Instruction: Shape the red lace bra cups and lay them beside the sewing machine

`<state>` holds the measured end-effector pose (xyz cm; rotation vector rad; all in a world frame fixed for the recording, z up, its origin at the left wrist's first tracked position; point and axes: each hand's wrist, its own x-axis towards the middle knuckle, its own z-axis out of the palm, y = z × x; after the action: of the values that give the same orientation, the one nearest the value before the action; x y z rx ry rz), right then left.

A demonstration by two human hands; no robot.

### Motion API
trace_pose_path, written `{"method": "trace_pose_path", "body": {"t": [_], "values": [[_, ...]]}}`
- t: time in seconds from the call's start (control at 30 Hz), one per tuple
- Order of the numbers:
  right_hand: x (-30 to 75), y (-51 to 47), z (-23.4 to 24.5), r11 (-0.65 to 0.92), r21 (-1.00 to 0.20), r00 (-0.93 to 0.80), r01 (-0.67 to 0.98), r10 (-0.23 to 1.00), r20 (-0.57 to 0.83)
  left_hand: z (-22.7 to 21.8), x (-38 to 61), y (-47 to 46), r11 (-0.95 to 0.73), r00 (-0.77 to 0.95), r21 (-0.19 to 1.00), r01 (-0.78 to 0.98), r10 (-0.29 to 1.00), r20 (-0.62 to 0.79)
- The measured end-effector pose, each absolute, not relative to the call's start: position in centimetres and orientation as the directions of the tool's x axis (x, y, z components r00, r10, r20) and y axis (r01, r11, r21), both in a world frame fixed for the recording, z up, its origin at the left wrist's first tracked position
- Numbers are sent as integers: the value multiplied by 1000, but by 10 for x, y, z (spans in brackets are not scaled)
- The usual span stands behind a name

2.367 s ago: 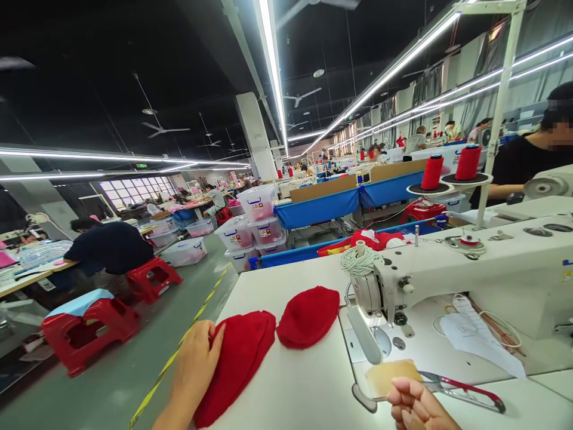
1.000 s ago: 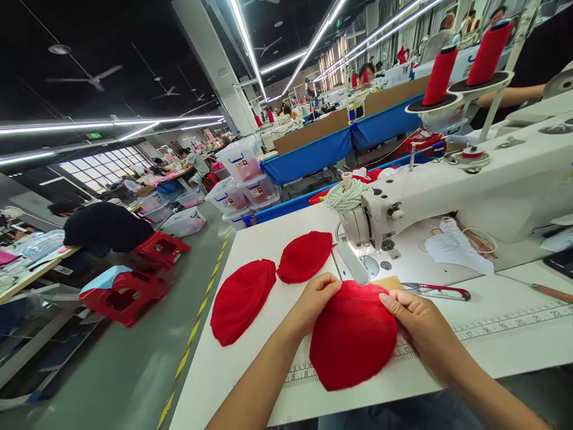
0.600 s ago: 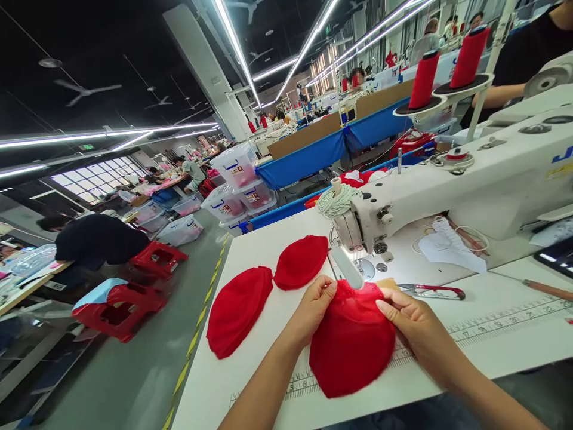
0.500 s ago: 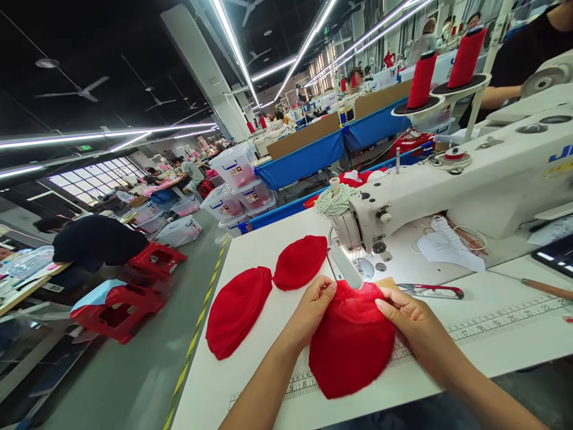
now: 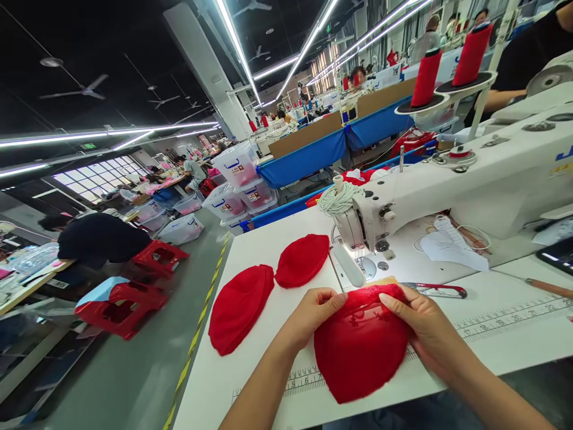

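Both hands grip the upper edge of a red fabric piece [image 5: 360, 358], which hangs down over the white sewing table [image 5: 264, 382]. My left hand [image 5: 316, 316] pinches its left corner between thumb and fingers. At the other corner, my right hand [image 5: 418, 316] holds the edge with the thumb on top. Small dark red marks show on the cloth just below the edge. The sewing machine [image 5: 358, 221] stands just beyond, its needle area lit. Two more red fabric pieces, a larger one [image 5: 242, 307] and a smaller one [image 5: 302, 261], lie to the left.
Red-handled snips [image 5: 441, 291] lie right of the cloth, near a printed ruler strip [image 5: 514, 319]. A wooden-handled awl [image 5: 548, 288] and a phone [image 5: 557, 263] are at the far right. Red thread cones [image 5: 426, 80] stand behind the machine. Red stools [image 5: 123, 307] are on the floor.
The red fabric's upper edge has come toward me, away from the machine, and the piece has shifted slightly right. The marks below the edge now show. Both hands keep hold.
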<state>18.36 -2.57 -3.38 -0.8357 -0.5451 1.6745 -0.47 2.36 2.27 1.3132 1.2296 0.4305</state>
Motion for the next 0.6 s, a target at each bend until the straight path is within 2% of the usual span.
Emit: {"method": "trace_pose_path", "body": {"t": [0.23, 0.37, 0.6], "values": [[182, -26, -35, -310, -610, -136, -729, 940, -314, 17, -8, 16, 467, 438, 858, 216, 739, -512], [179, -26, -28, -313, -531, -98, -788, 915, -392, 12, -7, 12, 484, 457, 863, 144, 741, -492], [185, -25, -30, -192, -560, 63, -806, 913, -404, 10, -13, 0, 451, 472, 879, 156, 748, -467]]}}
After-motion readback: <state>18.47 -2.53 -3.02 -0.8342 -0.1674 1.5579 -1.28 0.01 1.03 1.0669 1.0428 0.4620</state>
